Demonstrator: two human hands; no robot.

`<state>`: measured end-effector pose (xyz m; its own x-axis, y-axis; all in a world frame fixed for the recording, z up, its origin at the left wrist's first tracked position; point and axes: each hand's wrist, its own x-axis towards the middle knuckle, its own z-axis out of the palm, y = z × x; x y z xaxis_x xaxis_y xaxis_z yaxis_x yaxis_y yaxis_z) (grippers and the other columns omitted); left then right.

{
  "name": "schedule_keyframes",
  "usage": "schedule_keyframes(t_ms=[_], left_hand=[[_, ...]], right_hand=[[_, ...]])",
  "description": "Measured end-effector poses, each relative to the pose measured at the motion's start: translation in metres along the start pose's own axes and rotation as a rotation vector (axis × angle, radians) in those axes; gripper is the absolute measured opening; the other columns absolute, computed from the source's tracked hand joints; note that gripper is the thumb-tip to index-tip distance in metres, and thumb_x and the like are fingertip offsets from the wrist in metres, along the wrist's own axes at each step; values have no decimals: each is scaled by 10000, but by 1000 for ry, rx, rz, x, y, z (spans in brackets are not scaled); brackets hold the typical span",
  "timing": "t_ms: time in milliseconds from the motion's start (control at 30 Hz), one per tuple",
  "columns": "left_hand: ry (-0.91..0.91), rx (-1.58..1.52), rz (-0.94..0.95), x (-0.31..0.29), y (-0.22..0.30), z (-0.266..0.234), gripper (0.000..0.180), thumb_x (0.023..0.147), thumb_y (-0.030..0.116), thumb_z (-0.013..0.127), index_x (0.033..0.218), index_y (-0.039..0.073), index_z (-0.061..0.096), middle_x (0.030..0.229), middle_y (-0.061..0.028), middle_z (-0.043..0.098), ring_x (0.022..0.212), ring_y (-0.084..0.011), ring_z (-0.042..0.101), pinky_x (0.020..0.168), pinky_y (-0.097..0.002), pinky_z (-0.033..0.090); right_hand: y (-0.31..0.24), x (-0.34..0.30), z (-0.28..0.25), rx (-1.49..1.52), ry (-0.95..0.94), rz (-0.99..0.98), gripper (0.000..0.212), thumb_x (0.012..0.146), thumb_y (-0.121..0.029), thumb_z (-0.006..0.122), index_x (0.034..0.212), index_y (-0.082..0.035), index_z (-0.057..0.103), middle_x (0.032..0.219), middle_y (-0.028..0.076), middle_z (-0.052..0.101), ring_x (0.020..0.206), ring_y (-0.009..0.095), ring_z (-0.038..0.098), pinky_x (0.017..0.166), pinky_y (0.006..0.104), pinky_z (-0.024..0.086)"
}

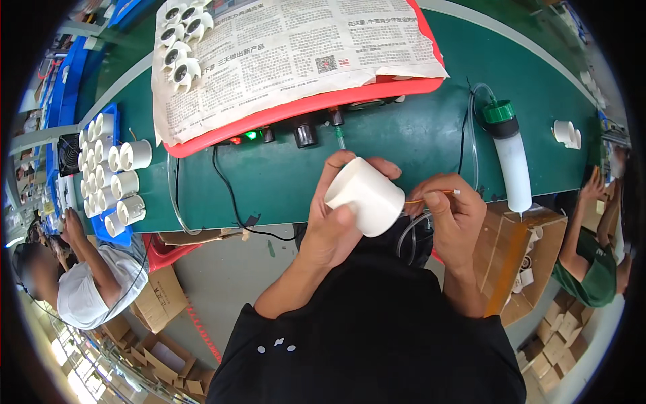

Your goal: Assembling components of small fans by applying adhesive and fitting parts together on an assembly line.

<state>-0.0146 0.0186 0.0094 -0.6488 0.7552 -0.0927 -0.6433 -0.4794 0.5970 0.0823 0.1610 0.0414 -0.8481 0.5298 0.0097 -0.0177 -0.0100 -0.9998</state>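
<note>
At one table (pixel 410 128), the left grip (pixel 331 232) clasps one white cylinder (pixel 374 202), the right grip (pixel 456 221) one cable (pixel 415 201).

Surface (pixel 427 138) brightly lit, far edge fisheye-bowed, blown-out glare beyond near left corner, black vignette around

The person I'm watching wears a black short-sleeved cloth top (pixel 377 323), matte and so dark that its folds hardly show. Behind the left hand (pixel 325 239), the bare left forearm (pixel 289 286) runs back into a loose-looking left sleeve (pixel 249 337). Behind the right hand (pixel 464 222), the right forearm (pixel 466 289), bare too, meets a matching right sleeve (pixel 494 343). Closer to the body than the left hand, a small white print (pixel 278 343) marks the cloth: two roundish dots with a wavy, slanting shape between them. Both hands are bare.
</note>
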Motion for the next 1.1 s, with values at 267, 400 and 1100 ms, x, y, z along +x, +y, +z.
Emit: schedule_keyframes(t_ms=[267, 400, 1100], left_hand=[[-116, -567, -79, 10, -10, -6, 795, 968, 541, 457, 1513, 16, 216, 1310, -180, 482, 1212, -304, 486, 1080, -449, 349], [-99, -531, -50, 11, -9, -6, 786, 988, 575, 351, 1515, 8, 218, 1285, -172, 500, 1177, -296, 488, 1041, -420, 359], [-72, 1358, 402, 18, -1, -7, 1073, 627, 223, 879, 1501, 2, 297, 1217, -87, 643, 1136, -298, 561, 1020, -432, 354]], right_hand=[[-1, 7, 5, 16, -5, 50, 114, 930, -60, 640, 899, 49, 653, 781, 84, 663, 679, 121, 625, 617, 234, 494], [1, 11, 7, -30, -45, 38, 98, 904, -61, 665, 889, 36, 664, 761, 79, 661, 665, 119, 618, 606, 241, 479], [-6, 25, -2, -344, -26, -137, 229, 972, -108, 576, 1099, 53, 677, 1013, 135, 680, 929, 196, 645, 803, 283, 511]])
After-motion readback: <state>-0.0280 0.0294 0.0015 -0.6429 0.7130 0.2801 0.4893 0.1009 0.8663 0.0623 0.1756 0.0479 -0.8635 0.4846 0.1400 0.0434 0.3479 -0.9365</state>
